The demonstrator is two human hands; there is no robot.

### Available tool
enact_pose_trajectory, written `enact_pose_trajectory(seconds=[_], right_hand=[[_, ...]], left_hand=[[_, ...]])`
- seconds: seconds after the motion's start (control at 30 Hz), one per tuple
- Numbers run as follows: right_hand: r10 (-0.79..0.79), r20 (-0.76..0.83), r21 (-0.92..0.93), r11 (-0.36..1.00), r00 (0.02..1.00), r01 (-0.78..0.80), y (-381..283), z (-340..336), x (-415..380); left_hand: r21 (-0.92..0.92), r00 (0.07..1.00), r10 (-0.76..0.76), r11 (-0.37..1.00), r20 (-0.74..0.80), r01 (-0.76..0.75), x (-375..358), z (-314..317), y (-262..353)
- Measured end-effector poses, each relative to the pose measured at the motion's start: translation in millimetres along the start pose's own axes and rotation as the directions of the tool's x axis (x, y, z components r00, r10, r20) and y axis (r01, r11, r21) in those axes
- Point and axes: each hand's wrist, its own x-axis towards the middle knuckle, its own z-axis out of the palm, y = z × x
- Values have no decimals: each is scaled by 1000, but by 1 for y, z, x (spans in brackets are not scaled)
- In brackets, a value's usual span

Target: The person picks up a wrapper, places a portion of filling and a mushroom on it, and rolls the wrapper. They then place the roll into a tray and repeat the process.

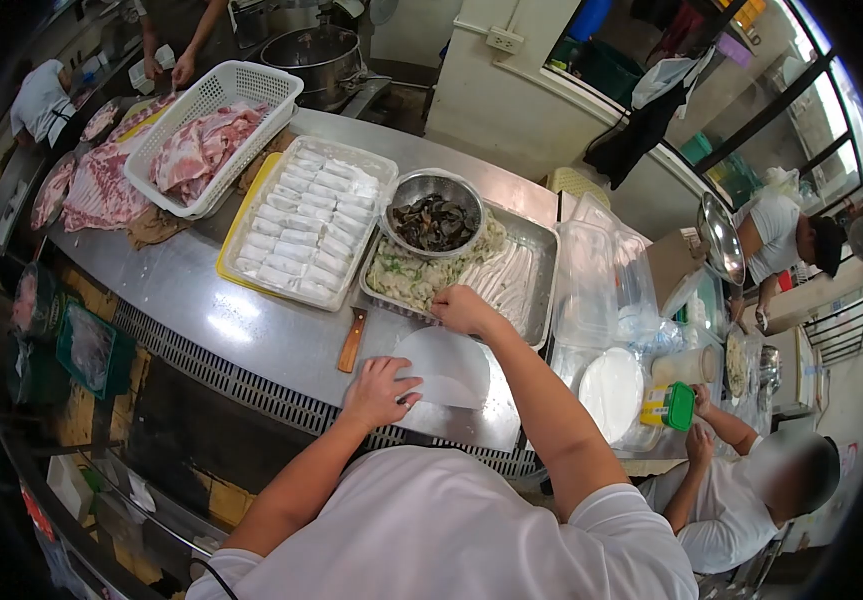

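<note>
My left hand [381, 393] rests on the steel table with its fingers apart, the fingertips at the left edge of a thin whitish round sheet [446, 370], which looks like rice paper. My right hand [466, 310] is at the near rim of a metal tray [554, 290], its fingers drawn together by the greenish-white chopped filling [406, 270]; anything between them is hidden. Pale strips [511, 280] lie in the tray's right part. A steel bowl of dark pieces [436, 215] sits on the tray. Left of my right hand lies a wooden-handled tool [353, 340], its far end hidden.
A white tray of wrapped rolls [311, 215] stands left, beyond it a white basket of raw meat [206, 150]. Clear plastic containers [586, 270] and a stack of white rounds [611, 393] are right. A co-worker [731, 490] beside me handles a green-lidded tub [669, 405].
</note>
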Motion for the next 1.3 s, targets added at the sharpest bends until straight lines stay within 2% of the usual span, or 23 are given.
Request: enact_pose_trajectory(seconds=[0.1,0.2,0.23,0.33,0.37,0.47,0.53,0.57,0.67,0.7,0.8,0.9,1.0,1.1,1.3], right_hand=[[93,200,156,980,975,-126,-13,-48,-7],[171,296,522,795,940,-309,-5,-57,-24],[183,336,577,735,924,-356,-7,-60,-34],[174,323,564,754,930,-337,-27,-52,-74],[211,286,450,832,935,-325,-36,-47,-88],[54,249,267,956,967,-122,-46,-15,-123],[-45,83,138,990,996,33,-39,29,-139],[-22,101,58,998,995,16,-42,42,-144],[-81,-136,-94,993,987,69,-41,85,-155],[-118,-145,-164,982,982,94,-45,83,-157],[-47,-231,-136,991,972,15,-61,78,-161],[-63,-215,-150,988,975,30,-67,67,-165],[-118,-224,-57,992,967,108,-58,72,-164],[-204,-146,-186,967,968,175,-59,69,-163],[4,-168,-91,996,986,-19,-55,70,-160]], left_hand=[[-7,1000,1,1000,-3,-1,-1,0,0],[-14,1000,-8,1000,-7,8,-1,3,-2],[-18,1000,-15,1000,-6,15,-2,4,-2],[-4,1000,-12,1000,-7,12,-2,4,-3],[-11,1000,-22,1000,1,22,-2,4,-2],[-25,999,-40,999,18,41,-1,2,-1],[-31,999,-41,999,17,42,-1,3,-2],[-33,999,-44,998,16,44,-1,3,-2],[-44,999,-51,998,7,51,-1,3,-1],[-50,999,-54,997,3,54,-1,2,1],[-58,999,-47,997,-10,46,-1,1,-1],[-65,999,-49,997,-5,48,-2,1,-2],[-66,998,-61,996,9,62,-1,1,-1],[-60,998,-66,996,21,67,0,1,-1],[-60,998,-61,996,17,62,0,0,-1]])
